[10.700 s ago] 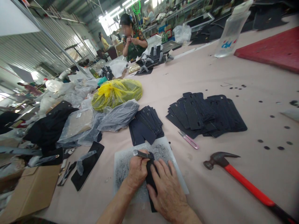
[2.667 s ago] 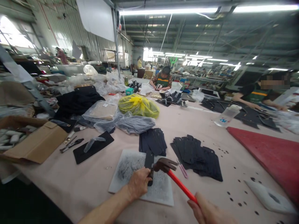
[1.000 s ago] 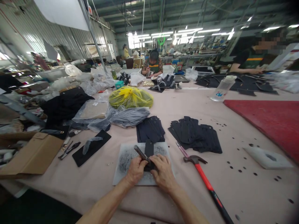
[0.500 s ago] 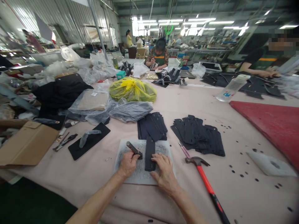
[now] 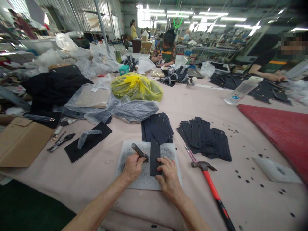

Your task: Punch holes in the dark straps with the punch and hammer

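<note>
My left hand [image 5: 132,167] is closed round a dark metal punch [image 5: 139,151], which leans with its working end toward the strip. A black leather-like strip [image 5: 155,158] lies lengthwise on a scuffed pale board [image 5: 144,181]. My right hand [image 5: 169,175] rests at the strip's right edge, fingers apart and their tips touching it. Beyond the board sits a pile of black pieces [image 5: 157,126], which the strip's far end meets. A second pile of black pieces [image 5: 204,138] lies to the right. Near it is a claw hammer [image 5: 211,186] with a red and black handle.
Pink-handled tweezers [image 5: 190,153] lie by the hammer head. To the left are a black panel [image 5: 88,142], pliers [image 5: 61,142] and a cardboard box [image 5: 24,142]. Behind stand a yellow bag [image 5: 137,86] and a clear bottle [image 5: 243,90]. A co-worker [image 5: 166,51] sits across the table.
The view has shifted slightly. The strip has turned a little straighter under my right fingers. My left hand keeps its grip on the punch, which stays just left of the strip.
</note>
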`<state>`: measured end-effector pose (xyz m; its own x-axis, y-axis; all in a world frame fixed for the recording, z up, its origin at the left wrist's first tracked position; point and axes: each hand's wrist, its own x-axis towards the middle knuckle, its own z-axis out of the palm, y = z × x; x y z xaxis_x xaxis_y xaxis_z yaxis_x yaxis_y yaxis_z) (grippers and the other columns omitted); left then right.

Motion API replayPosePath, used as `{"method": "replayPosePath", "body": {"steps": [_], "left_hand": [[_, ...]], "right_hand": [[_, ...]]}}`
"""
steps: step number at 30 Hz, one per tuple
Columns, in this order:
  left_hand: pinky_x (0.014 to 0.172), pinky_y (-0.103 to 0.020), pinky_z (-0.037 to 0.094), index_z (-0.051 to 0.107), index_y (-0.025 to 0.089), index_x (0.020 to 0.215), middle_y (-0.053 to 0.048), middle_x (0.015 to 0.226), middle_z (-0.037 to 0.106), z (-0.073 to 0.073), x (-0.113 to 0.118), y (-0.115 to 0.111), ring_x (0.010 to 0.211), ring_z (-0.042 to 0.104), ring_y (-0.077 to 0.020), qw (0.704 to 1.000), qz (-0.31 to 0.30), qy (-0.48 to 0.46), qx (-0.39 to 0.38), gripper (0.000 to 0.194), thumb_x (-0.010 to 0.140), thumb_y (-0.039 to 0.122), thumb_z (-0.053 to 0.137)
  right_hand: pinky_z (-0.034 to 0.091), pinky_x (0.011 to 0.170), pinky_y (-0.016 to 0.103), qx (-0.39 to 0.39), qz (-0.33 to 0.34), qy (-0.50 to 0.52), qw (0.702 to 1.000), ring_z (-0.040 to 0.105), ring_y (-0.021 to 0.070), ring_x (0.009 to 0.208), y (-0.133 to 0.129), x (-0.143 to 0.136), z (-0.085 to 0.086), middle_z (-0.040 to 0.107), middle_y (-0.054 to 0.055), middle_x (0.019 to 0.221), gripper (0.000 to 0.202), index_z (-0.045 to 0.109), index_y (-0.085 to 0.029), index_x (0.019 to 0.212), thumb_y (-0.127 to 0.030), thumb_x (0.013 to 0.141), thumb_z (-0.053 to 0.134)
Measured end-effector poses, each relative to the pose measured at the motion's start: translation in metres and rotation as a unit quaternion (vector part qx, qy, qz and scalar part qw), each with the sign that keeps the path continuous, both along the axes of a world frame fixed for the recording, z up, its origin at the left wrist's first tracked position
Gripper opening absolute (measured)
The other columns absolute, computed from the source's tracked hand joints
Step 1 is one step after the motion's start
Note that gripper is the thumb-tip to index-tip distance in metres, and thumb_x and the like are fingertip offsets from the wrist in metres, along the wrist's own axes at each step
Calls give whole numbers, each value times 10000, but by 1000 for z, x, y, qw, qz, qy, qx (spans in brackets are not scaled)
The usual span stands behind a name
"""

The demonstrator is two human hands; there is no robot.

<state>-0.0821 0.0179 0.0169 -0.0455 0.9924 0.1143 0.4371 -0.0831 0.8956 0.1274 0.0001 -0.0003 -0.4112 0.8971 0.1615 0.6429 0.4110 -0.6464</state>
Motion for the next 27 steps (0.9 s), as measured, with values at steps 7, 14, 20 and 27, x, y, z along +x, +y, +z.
{"method": "replayPosePath", "body": {"steps": [7,14,20,27], "left_hand": [[783,-289,489,662,166,845,-47,848,698,4,32,24,823,643,-194,998,-37,-48,9,177,869,207,491],[772,-288,487,650,160,933,-51,877,702,-12,36,32,816,640,-192,998,-26,-52,-6,174,877,213,494],[799,-290,491,656,168,932,-58,901,711,-14,37,32,841,652,-193,1000,-6,-28,6,175,876,186,491],[826,-312,499,677,173,889,-68,900,716,-16,41,32,869,656,-208,1000,-3,20,9,175,867,185,504]], "right_hand": [[125,1104,577,5,-3,12,1000,350,291,1305,0,-2,2,539,58,1280,147,528,-223,819,-98,742,539],[216,1094,573,45,-59,65,995,430,304,1210,-4,-2,-4,498,121,1257,289,534,-205,1016,-141,740,593],[298,1030,570,20,-55,23,998,484,286,1012,-4,-4,6,538,75,1057,256,616,-228,972,-127,736,624],[279,1033,562,22,-61,29,997,466,293,1050,-2,-4,1,547,73,1096,209,615,-231,904,-122,725,614]]}}
